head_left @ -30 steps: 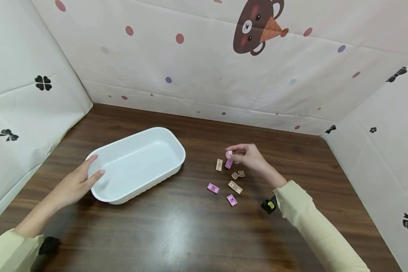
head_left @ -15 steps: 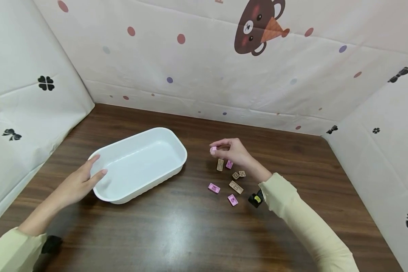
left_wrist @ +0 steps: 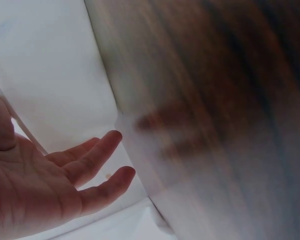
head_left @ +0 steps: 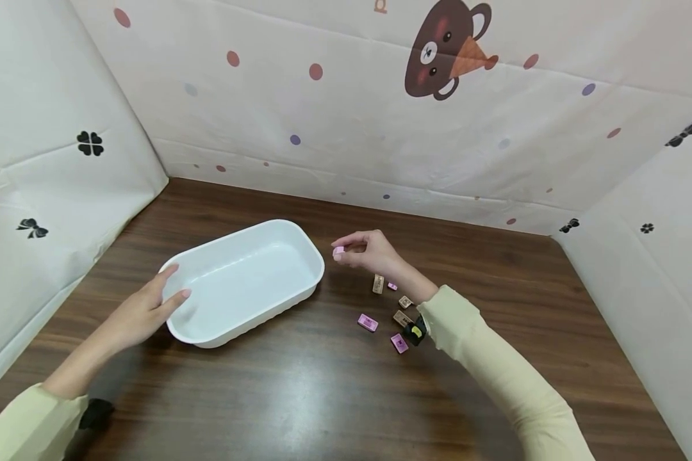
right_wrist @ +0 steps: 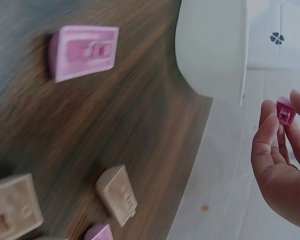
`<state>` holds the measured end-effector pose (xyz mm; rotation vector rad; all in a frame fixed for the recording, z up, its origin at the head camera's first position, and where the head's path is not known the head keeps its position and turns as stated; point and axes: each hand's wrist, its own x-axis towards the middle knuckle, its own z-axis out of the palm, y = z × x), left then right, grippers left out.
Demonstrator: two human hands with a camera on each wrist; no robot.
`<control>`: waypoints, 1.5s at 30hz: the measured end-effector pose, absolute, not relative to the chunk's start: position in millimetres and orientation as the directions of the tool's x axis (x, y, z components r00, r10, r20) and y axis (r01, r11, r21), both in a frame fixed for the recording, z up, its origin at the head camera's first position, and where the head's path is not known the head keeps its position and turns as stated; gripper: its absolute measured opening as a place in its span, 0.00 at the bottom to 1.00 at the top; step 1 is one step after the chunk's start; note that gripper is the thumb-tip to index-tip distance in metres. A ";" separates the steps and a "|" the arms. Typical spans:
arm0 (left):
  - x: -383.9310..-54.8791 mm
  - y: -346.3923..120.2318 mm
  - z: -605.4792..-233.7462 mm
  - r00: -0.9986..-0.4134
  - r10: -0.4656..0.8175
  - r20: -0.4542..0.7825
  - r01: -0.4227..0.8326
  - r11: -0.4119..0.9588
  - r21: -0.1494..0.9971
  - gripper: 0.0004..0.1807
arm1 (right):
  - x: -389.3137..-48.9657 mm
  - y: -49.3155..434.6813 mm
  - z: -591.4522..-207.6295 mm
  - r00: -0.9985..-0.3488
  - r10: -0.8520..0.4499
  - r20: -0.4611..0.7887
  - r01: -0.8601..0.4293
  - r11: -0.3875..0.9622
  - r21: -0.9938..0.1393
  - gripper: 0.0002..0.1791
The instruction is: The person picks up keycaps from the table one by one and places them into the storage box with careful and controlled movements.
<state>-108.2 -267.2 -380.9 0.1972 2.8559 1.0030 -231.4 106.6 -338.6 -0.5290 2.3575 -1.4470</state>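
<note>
Between thumb and fingertips my right hand (head_left: pixel 375 253) pinches a small pink keycap (head_left: pixel 338 251), held just right of a white plastic basin (head_left: pixel 277 312). Its hollow side with a raised stem shows in the right wrist view, where the fingers bend around the keycap (right_wrist: pixel 285 112). My left hand (head_left: pixel 141 310) holds the basin's left end, its thumb over the inside and a finger along the rim. In the left wrist view the other fingers of this hand (left_wrist: pixel 35 187) reach out above the tabletop.
Pink keycaps (head_left: pixel 368 323) and beige keycaps (head_left: pixel 378 284) lie scattered on the dark wooden table (head_left: pixel 219 397), partly behind the right forearm and its wrist camera (head_left: pixel 415 331). Patterned white sheets (head_left: pixel 352 115) stand along the back and sides.
My right hand has carried the pink keycap leftward from the scattered ones toward the basin. The left hand keeps its place on the basin, and the head view has shifted slightly.
</note>
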 end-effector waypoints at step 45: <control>-109.0 -266.1 -382.8 -0.987 0.137 -0.083 0.057 0.787 0.615 0.40 | -235.6 -11.6 -365.1 -0.766 -0.635 -0.095 -0.244 0.425 -0.872 0.14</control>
